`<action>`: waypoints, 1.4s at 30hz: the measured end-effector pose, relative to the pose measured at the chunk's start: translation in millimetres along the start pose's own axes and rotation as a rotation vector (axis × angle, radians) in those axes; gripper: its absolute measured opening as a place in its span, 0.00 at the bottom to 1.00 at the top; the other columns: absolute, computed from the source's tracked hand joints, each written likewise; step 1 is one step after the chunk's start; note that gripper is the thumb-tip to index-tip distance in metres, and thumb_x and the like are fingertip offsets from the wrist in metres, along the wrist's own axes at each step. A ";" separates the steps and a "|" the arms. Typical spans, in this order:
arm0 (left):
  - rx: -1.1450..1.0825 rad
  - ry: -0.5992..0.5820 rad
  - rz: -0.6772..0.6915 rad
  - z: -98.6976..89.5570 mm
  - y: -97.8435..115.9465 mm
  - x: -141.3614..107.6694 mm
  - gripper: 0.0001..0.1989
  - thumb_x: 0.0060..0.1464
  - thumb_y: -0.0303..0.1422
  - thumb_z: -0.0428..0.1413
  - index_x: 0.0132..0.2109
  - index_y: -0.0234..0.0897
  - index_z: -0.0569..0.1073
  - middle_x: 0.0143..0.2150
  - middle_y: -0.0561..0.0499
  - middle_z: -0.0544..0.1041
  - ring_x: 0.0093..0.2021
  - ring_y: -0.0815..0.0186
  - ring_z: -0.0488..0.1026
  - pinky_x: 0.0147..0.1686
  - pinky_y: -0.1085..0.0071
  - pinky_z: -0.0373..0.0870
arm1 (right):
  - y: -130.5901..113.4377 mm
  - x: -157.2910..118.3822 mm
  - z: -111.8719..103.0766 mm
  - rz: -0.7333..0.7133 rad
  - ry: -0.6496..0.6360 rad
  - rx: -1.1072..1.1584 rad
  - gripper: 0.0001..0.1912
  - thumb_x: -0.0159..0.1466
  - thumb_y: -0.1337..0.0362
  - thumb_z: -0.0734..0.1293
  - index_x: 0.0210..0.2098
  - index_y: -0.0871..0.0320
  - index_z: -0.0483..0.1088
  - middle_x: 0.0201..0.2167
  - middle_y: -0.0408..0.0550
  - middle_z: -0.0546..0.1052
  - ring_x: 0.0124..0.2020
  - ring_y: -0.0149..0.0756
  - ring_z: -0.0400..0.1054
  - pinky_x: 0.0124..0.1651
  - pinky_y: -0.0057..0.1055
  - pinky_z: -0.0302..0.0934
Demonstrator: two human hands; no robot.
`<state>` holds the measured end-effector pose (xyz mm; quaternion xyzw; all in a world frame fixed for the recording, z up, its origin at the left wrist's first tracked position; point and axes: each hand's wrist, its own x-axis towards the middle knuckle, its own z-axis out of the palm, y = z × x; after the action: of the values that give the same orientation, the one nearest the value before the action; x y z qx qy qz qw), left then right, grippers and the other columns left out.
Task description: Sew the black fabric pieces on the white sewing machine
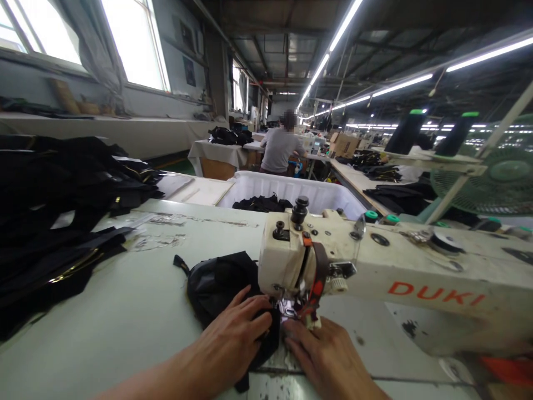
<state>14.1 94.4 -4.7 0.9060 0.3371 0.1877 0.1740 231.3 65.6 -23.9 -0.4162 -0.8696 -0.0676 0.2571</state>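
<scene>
A white industrial sewing machine head (287, 261) marked DUKI on its arm stands on a pale green table (104, 333). Under its presser foot (289, 305) lies a black fabric piece (220, 289), bunched up, with a small loop at its far left corner. My left hand (233, 333) rests on this fabric with curled fingers, just left of the needle area. My right hand (325, 355) lies at the near side of the presser foot, fingertips against the fabric edge. The needle is hidden by the machine's guard and an orange-marked strap.
A large heap of black fabric pieces (62, 222) covers the table's left side. Behind the machine stand a white bin (291, 189) holding black pieces, black thread cones (406, 130) and a green fan (495, 172). A co-worker in a grey shirt (278, 150) works farther back.
</scene>
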 end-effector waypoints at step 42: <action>0.093 0.324 0.279 5.7 -0.7 -9.8 0.11 0.61 0.23 0.50 0.37 0.42 0.74 0.31 0.54 0.77 0.40 0.66 0.74 0.66 0.58 0.50 | -0.9 0.7 8.8 0.009 -0.067 0.197 0.07 0.67 0.62 0.66 0.45 0.50 0.72 0.23 0.35 0.79 0.21 0.29 0.73 0.25 0.26 0.56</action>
<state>9.4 87.2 -12.2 0.9090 0.2403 0.3371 0.0480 226.8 68.4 -31.0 -0.3948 -0.8782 0.0333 0.2679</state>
